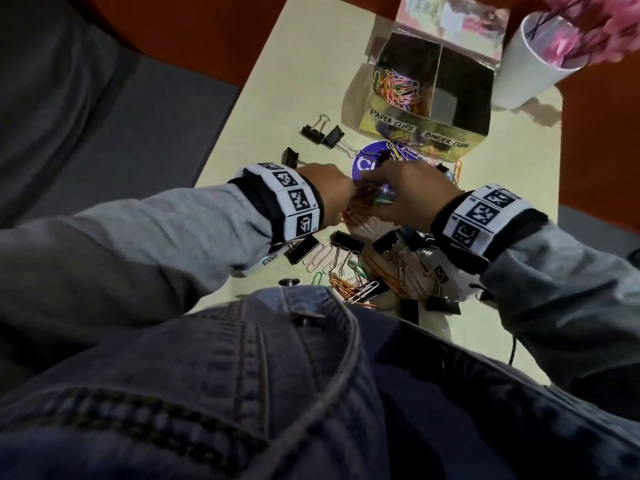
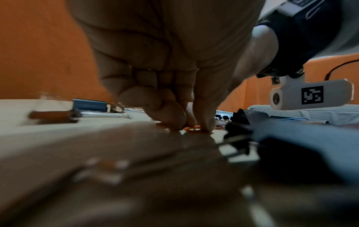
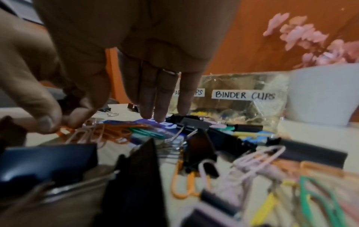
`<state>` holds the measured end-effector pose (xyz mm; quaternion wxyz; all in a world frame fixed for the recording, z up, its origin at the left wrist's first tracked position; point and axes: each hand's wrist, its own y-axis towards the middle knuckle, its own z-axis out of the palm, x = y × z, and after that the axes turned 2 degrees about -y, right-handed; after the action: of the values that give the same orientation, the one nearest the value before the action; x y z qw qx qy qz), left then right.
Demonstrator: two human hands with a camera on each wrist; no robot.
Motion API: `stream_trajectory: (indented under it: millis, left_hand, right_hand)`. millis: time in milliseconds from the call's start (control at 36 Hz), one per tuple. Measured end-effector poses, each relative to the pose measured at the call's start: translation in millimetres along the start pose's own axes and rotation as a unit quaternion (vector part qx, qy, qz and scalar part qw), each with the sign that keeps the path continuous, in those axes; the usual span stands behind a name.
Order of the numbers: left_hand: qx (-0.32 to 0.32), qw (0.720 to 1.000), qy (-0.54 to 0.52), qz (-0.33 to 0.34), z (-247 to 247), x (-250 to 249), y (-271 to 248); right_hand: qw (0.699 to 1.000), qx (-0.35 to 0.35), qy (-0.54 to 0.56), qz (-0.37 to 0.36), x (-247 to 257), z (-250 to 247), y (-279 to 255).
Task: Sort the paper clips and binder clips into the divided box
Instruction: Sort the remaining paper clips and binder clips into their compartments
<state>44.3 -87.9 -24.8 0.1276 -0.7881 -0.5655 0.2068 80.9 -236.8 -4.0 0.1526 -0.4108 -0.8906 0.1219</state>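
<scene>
Left hand (image 1: 329, 188) is pinching orange paper clips (image 3: 114, 132) against the table (image 1: 304, 64); right hand (image 1: 408, 192), fingers straight, is touching the pile beside it; divided box (image 1: 429, 129) sitting beyond both hands.

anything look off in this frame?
Mostly no. The divided box holds paper clips on its PAPER CLIPS side; the BINDER CLIPS side looks empty, though black binder clips lie scattered across the table.

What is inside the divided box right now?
In the divided box, the side labelled paper clips holds coloured paper clips; the binder clips side looks dark and empty, its near floor hidden.
</scene>
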Motion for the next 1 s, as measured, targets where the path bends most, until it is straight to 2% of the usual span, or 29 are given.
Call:
stream_trajectory:
  millis: [111, 278, 444, 611, 694, 778, 833, 917, 1000]
  left_hand:
    - [-0.011, 1.0, -0.003, 0.005, -1, -2, 10]
    - [-0.074, 0.993, -0.071, -0.063, 1, 12, 8]
    - [-0.051, 0.991, -0.069, -0.098, -4, -1, 16]
    - [-0.021, 0.984, -0.134, -0.113, -4, -7, 23]
    - [-0.032, 0.968, -0.194, -0.154, -8, -7, 17]
    - [-0.037, 0.936, -0.313, -0.16, -8, 6, 6]
    - [-0.055, 0.919, -0.356, -0.157, -8, 16, -6]
    - [-0.061, 0.936, -0.322, -0.124, -5, 26, -23]
    - [0.001, 0.958, -0.28, -0.066, 1, 26, -37]
  right_hand:
    - [0.989, 0.037, -0.146, 0.004, 7, 5, 3]
    - [0.972, 0.051, -0.229, 0.024, 11, 8, 13]
    - [0.983, 0.05, -0.171, 0.049, 13, 16, 16]
    - [0.99, 0.035, -0.123, 0.062, 11, 14, 20]
    - [0.992, 0.023, -0.105, 0.062, 11, 13, 23]
    - [0.993, 0.032, -0.103, 0.057, 12, 12, 28]
    - [0.992, 0.039, -0.112, 0.05, 13, 10, 29]
    - [0.991, 0.047, -0.122, 0.034, 14, 7, 31]
    - [0.992, 0.041, -0.118, 0.012, 15, 6, 34]
